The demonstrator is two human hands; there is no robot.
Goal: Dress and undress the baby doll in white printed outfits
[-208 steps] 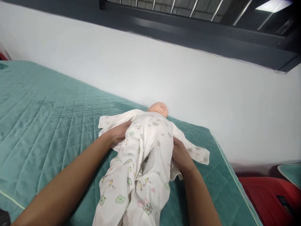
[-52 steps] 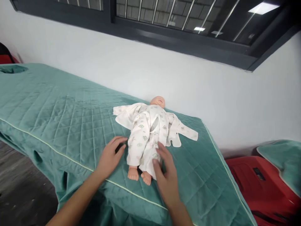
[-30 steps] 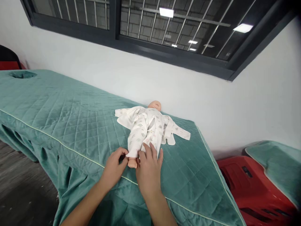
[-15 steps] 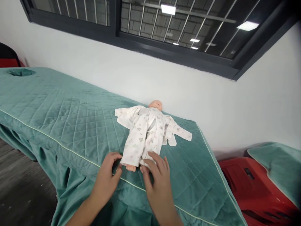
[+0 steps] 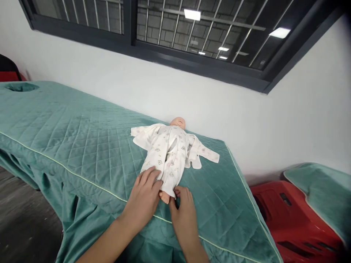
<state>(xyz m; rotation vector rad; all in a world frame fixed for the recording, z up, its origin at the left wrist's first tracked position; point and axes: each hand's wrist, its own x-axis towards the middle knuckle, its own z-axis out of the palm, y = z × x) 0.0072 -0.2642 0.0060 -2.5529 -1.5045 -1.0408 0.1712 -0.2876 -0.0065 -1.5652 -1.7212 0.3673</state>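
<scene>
A baby doll point(image 5: 178, 122) lies on its back, head toward the wall, in a white printed baby top point(image 5: 149, 134) with sleeves spread wide and white printed baby trousers point(image 5: 170, 160). My left hand point(image 5: 145, 193) is closed over the lower trouser leg on the left, hiding its hem and foot. With thumb and fingertips, my right hand point(image 5: 185, 212) pinches the hem of the other leg. A bare doll foot point(image 5: 164, 197) pokes out of that hem, between my hands.
Under the doll is a massage bed with a quilted green cover point(image 5: 90, 146) and a face hole point(image 5: 22, 87) at far left. A white wall point(image 5: 109, 73) and dark-framed window point(image 5: 197, 60) stand behind. Red plastic stools point(image 5: 296, 215) are at right, partly under green cloth point(image 5: 323, 193).
My left hand has moved right and up onto the left trouser leg, covering that foot. My right hand has shifted to the outer side of the other hem, where a foot now shows.
</scene>
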